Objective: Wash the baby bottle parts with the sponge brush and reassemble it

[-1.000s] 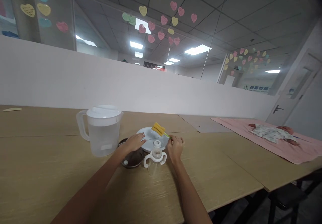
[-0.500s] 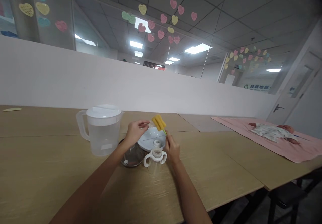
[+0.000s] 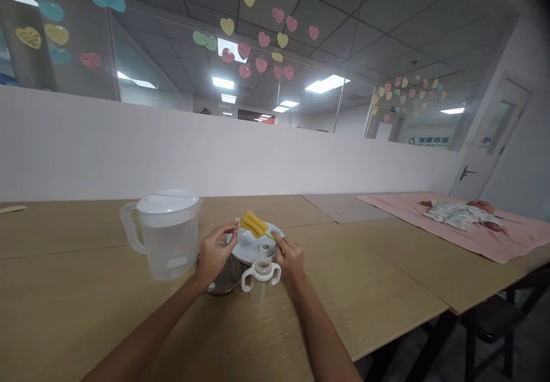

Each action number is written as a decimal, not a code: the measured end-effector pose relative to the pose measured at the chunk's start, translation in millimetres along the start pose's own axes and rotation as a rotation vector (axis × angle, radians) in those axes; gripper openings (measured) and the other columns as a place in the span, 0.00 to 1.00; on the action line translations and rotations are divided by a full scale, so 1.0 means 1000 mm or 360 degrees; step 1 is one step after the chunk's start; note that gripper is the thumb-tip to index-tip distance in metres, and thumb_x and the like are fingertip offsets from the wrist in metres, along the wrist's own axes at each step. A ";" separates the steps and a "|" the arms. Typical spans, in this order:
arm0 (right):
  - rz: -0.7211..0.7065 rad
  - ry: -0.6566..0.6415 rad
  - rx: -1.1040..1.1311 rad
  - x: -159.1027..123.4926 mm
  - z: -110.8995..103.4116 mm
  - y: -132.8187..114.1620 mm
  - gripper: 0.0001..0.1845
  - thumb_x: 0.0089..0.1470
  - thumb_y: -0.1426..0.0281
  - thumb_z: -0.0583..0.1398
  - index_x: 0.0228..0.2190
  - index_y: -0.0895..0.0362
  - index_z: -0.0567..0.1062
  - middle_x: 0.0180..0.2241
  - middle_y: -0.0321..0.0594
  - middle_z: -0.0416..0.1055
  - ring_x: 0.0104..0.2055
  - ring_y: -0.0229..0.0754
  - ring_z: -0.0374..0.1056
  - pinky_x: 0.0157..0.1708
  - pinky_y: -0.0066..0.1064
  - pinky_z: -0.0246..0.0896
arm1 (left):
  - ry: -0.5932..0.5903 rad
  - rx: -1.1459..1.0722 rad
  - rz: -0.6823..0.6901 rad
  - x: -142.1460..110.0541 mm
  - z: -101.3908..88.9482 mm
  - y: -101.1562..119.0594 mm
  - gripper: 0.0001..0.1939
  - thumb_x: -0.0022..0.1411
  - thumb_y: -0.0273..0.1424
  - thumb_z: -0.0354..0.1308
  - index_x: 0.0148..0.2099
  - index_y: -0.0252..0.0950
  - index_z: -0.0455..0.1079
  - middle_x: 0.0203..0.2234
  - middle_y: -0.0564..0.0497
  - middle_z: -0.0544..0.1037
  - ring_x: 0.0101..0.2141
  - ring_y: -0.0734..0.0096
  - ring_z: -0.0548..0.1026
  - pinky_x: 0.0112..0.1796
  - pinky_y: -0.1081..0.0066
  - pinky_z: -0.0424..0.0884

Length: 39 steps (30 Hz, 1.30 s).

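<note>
My right hand (image 3: 291,256) grips the green handle of a sponge brush (image 3: 254,224) with a yellow foam head. Between the fingertips of my left hand (image 3: 215,250) is a small translucent piece, apparently a bottle nipple (image 3: 238,221), close against the foam. Both are above a white plate (image 3: 247,254), on which a white screw ring (image 3: 266,248) lies. In front of the plate stands a clear baby bottle (image 3: 261,273) without a cap, a white two-handled collar around its neck. A dark round bowl (image 3: 226,279) is partly hidden behind my left hand.
A lidded clear pitcher (image 3: 167,239) of water stands left of my left hand. To the far right, a baby doll (image 3: 458,215) in patterned clothes lies on a pink cloth (image 3: 399,216). A white wall backs the wooden table (image 3: 365,296); a dark stool (image 3: 490,319) stands at the right.
My left hand has risen from the plate with the small translucent piece, which is now at the brush's foam. The brush has shifted and tilted. The whole view has turned slightly.
</note>
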State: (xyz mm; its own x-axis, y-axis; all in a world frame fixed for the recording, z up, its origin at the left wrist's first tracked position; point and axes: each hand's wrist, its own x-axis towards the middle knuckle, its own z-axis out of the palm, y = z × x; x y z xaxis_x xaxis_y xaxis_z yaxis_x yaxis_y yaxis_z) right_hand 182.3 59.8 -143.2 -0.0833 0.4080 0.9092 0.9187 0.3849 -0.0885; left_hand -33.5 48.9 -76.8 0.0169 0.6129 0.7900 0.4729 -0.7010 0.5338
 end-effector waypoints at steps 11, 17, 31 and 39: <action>0.0245 0.0083 -0.0097 0.000 0.006 0.005 0.21 0.51 0.77 0.49 0.42 0.54 0.75 0.23 0.37 0.70 0.24 0.34 0.63 0.24 0.24 0.52 | -0.0787 0.0824 0.0640 -0.030 -0.037 -0.046 0.15 0.60 0.24 0.43 0.35 0.38 0.71 0.34 0.47 0.75 0.37 0.66 0.72 0.40 0.67 0.68; 0.0282 0.0060 -0.0079 0.000 0.007 0.006 0.20 0.51 0.76 0.49 0.41 0.54 0.76 0.23 0.38 0.70 0.23 0.35 0.63 0.24 0.24 0.52 | -0.1209 0.0870 0.0301 -0.032 -0.034 -0.058 0.15 0.55 0.21 0.46 0.35 0.39 0.73 0.32 0.47 0.75 0.36 0.65 0.73 0.36 0.70 0.67; 0.0423 0.0069 0.0005 0.002 0.005 0.005 0.20 0.52 0.76 0.49 0.40 0.55 0.77 0.24 0.38 0.72 0.23 0.35 0.63 0.24 0.24 0.52 | -0.1493 0.0620 0.0087 0.038 0.046 -0.002 0.13 0.55 0.31 0.51 0.39 0.38 0.75 0.35 0.50 0.78 0.36 0.67 0.74 0.37 0.74 0.65; 0.0412 0.0121 0.0080 0.001 0.011 0.011 0.20 0.51 0.76 0.49 0.40 0.56 0.77 0.24 0.39 0.72 0.22 0.35 0.63 0.23 0.24 0.52 | -0.1594 0.0624 0.0006 0.043 0.093 -0.024 0.02 0.41 0.27 0.60 0.23 0.34 0.71 0.20 0.51 0.72 0.27 0.65 0.71 0.29 0.72 0.62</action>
State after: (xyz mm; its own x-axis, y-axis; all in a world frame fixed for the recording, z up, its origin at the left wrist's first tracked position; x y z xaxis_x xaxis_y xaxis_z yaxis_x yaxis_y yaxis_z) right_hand 187.7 73.2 -147.4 0.1829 0.4358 0.8813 0.8851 0.3173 -0.3405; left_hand 37.5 125.9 -84.1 0.6486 0.7558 0.0899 0.7181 -0.6468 0.2570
